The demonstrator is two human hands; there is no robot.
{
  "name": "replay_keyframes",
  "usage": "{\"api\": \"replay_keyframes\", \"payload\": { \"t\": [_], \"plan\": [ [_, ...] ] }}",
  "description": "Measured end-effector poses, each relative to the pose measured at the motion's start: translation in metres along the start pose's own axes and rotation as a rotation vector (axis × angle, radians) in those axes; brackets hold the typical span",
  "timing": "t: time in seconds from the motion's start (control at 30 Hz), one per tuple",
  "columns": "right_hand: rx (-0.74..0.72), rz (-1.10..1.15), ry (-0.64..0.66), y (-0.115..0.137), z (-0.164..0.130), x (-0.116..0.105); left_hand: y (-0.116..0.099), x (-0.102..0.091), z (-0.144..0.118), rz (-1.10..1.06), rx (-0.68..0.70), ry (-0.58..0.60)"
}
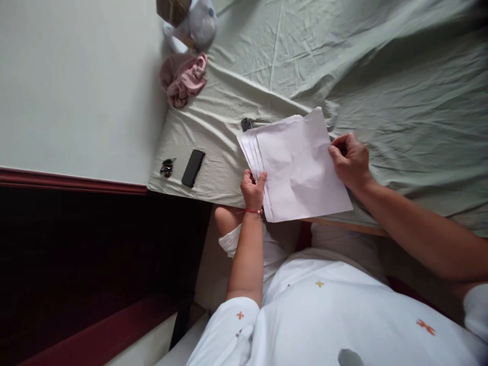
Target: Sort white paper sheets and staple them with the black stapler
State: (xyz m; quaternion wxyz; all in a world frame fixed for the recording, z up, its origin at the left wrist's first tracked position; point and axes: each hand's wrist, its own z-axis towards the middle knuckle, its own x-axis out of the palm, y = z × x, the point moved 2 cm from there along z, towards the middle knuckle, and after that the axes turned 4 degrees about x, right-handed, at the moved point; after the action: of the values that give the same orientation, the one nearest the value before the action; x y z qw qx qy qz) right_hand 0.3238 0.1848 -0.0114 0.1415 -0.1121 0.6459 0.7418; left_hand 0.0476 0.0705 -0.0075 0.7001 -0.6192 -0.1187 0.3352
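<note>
Several sheets of white paper [301, 168] are held over the edge of the cloth-covered surface, fanned slightly along their left side. My left hand [253, 189] grips that left side, thumb on top and fingers beneath. At the upper right edge, my right hand [351, 158] pinches the paper between thumb and fingers. The top sheet looks a little creased. Behind the paper's upper left corner a black object [247, 124] pokes out, mostly hidden, so its kind is unclear.
A pale green cloth [244, 96] with wrinkles covers the surface. To the left lie a black phone-like object [193, 168] and a small dark cluster, perhaps clips or keys [166, 168]. Farther back are a crumpled pink cloth [185, 81] and a plastic bag [203, 25] beside the wall [76, 86].
</note>
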Motion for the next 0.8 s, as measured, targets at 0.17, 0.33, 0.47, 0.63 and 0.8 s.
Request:
{"api": "replay_keyframes", "payload": {
  "t": [0.17,0.33,0.47,0.63,0.8],
  "plan": [
    [0.011,0.013,0.009,0.0022,0.0,0.0001,0.001,0.0001,-0.0002,0.015,0.003,0.005],
    [0.024,0.009,0.008,0.0039,-0.0013,-0.0005,0.0019,-0.0003,-0.0003,0.017,0.005,0.005],
    [0.029,0.002,0.003,0.0035,-0.0013,-0.0009,0.0007,-0.0004,-0.0006,0.02,0.025,0.014],
    [0.028,0.004,-0.005,0.0033,-0.0008,-0.0007,-0.0001,0.0009,-0.001,0.041,0.012,0.041],
    [0.036,0.016,-0.009,0.0038,-0.0007,-0.0004,-0.0006,0.0006,-0.0014,0.008,0.025,0.046]
  ]
}}
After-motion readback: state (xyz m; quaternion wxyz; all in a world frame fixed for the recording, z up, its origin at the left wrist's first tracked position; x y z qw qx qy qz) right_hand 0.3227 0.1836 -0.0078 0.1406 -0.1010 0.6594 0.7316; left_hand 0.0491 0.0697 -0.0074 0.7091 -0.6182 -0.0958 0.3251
